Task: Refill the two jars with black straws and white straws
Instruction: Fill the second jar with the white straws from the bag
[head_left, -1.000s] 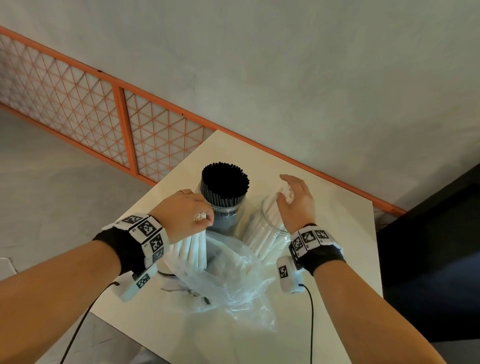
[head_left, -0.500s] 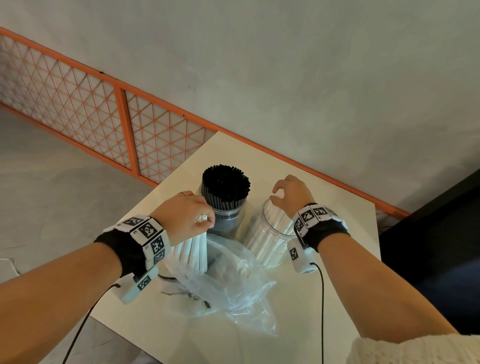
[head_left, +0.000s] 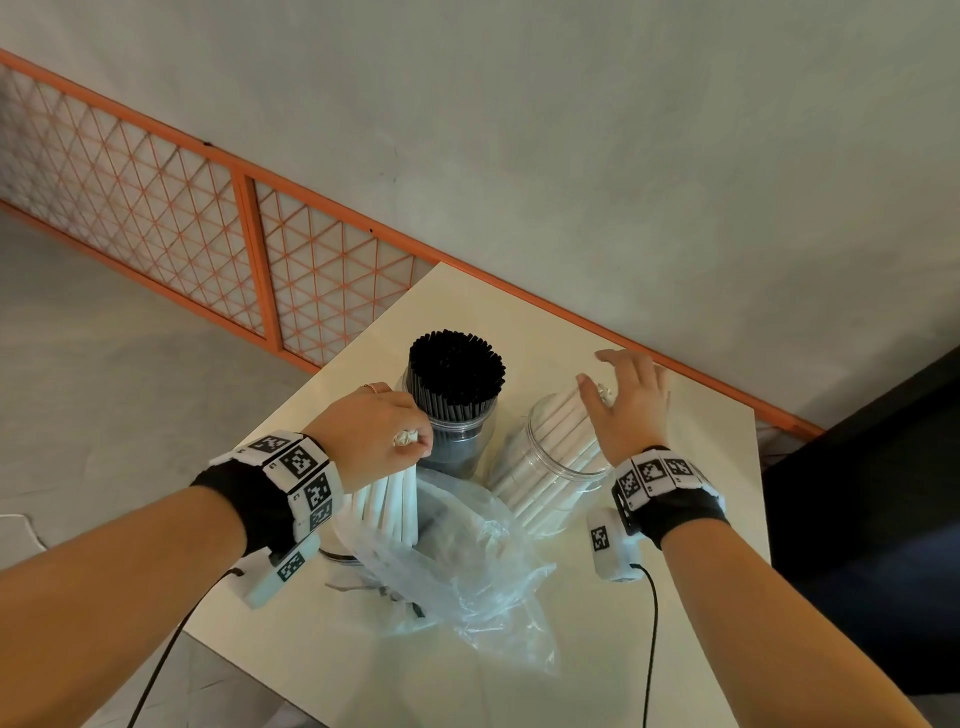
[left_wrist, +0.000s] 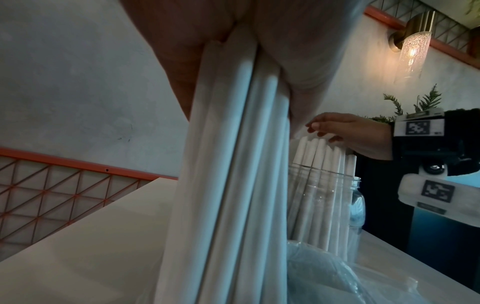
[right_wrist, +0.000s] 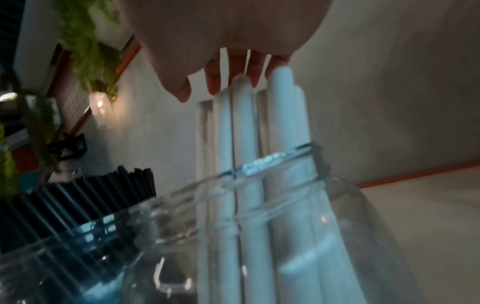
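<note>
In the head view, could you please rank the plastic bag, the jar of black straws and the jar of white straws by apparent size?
1. Plastic bag.
2 and 3. Jar of white straws and jar of black straws: too alike to rank, and hands partly hide them.

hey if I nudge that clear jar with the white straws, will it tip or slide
The clear jar looks like thin plastic, so probably light and apt to slide. The white straws lean to one side and stand above its rim, so it may tip that way.
</note>
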